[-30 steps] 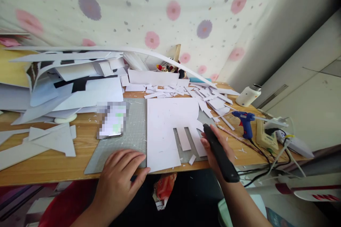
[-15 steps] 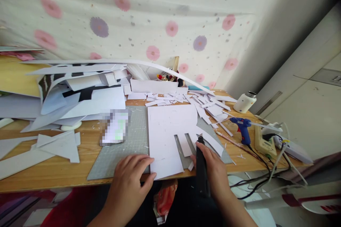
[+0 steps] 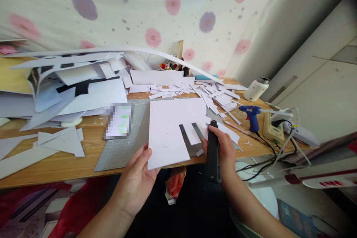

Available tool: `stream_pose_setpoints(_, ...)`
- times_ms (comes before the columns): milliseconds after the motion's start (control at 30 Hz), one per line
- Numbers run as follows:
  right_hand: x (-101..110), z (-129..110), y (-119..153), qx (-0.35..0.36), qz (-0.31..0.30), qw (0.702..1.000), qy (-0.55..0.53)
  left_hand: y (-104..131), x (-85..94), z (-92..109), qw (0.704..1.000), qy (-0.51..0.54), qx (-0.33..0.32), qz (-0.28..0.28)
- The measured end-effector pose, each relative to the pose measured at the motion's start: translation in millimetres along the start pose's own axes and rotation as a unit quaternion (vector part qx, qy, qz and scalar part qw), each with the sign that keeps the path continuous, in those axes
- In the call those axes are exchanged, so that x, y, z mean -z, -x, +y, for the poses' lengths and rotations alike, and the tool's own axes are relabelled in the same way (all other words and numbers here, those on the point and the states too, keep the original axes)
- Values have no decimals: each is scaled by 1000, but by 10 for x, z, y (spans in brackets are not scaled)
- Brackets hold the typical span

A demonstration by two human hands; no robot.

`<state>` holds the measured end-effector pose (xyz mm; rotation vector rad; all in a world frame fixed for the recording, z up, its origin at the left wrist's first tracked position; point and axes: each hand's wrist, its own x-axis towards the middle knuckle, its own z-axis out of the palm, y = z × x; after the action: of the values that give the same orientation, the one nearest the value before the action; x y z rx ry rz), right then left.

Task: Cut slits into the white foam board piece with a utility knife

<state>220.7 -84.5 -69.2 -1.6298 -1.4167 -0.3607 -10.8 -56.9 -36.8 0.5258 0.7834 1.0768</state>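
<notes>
A white board [image 3: 170, 130] with two slots cut into its near right side lies over the grey cutting mat [image 3: 119, 156], its near left corner raised. My left hand [image 3: 141, 178] grips that corner, thumb on top and fingers underneath. In my right hand [image 3: 223, 148] is a black utility knife [image 3: 213, 156], held beside the slotted part of the board. A curved white strip [image 3: 228, 134] lies partly behind the right hand. Whether the knife's blade is out cannot be made out.
White scraps [image 3: 217, 98] litter the back of the wooden table [image 3: 69, 163]. A blue glue gun [image 3: 251, 115], power strip [image 3: 273, 128] and white bottle [image 3: 256, 89] are at right. A blurred phone [image 3: 118, 121] rests left, near stacked sheets [image 3: 97, 96].
My left hand has turned palm-up and taken hold of the board's near left corner, lifting it. The knife has moved slightly away from the curved strip. The camera view has shifted.
</notes>
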Motion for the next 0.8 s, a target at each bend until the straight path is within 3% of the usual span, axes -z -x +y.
stream_pose_setpoints(100, -10, -48, -13, -5, -2, 1000, -9, 71, -37, -52, 996, 8, 55, -68)
stream_pose_setpoints(267, 4, -52, -7, -4, -7, 1000, -25, 113, -70, -107, 997, -34, 59, -27)
stream_pose_setpoints(500, -5, -13, 36, -3, 29, 998, -64, 159, -7, -192, 993, -82, 60, -54)
stream_pose_setpoints(667, 43, 63, 28, 3, 72, 991, -114, 189, 68, -207, 981, -96, 99, -138)
stream_pose_setpoints(733, 59, 141, 48, 14, 89, 988, -127, 150, 72, -184, 984, -63, 102, -131)
stream_pose_setpoints(800, 58, 237, 71, 35, 91, 986, -135, 95, 66, -159, 991, -40, 94, -90)
